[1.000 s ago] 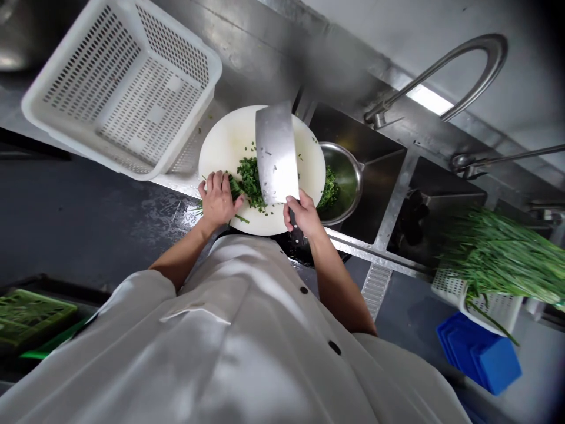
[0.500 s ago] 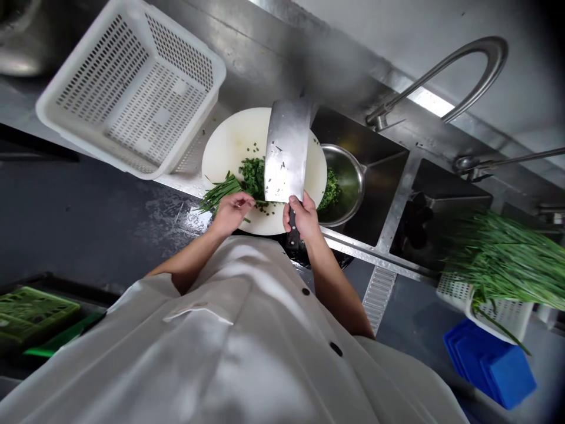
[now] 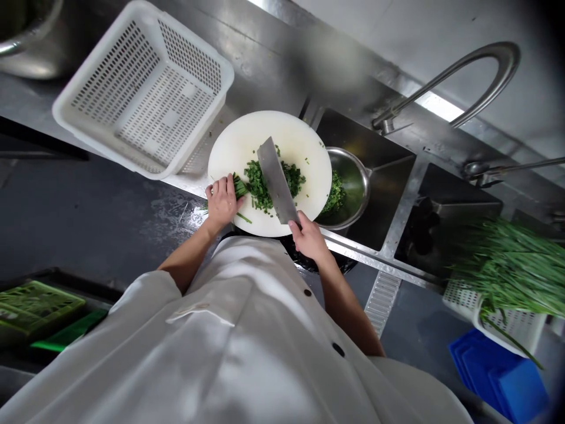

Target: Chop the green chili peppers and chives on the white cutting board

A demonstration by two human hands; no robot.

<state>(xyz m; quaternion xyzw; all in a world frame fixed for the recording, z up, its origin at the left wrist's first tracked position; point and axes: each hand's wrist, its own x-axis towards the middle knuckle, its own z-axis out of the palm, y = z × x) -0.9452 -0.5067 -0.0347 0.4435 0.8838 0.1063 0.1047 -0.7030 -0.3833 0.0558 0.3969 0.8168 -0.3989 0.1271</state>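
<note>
My right hand [image 3: 309,237] is closed around the handle of a cleaver [image 3: 278,181], its blade tilted over the cutting board. Chopped green chives [image 3: 260,184] lie on both sides of the blade. On the left part of the round white cutting board [image 3: 238,132], my left hand [image 3: 222,201] is closed over a bunch of uncut chives [image 3: 239,186], whose cut ends stick out to the right. A loose stalk lies just below them. Past the board's right edge, a metal bowl [image 3: 362,176] holds more chopped greens [image 3: 336,193].
A white perforated basket [image 3: 176,112] stands on the steel counter at upper left. Sinks [image 3: 388,194] with a curved faucet [image 3: 507,65] are to the right. Long green stalks [image 3: 521,265] fill a white basket [image 3: 512,333] at far right, above blue containers [image 3: 498,368].
My left hand has gone from pinching near the stalks to gripping the bunch. The cleaver has turned from broad side showing to a narrower, slanted position among the chopped chives.
</note>
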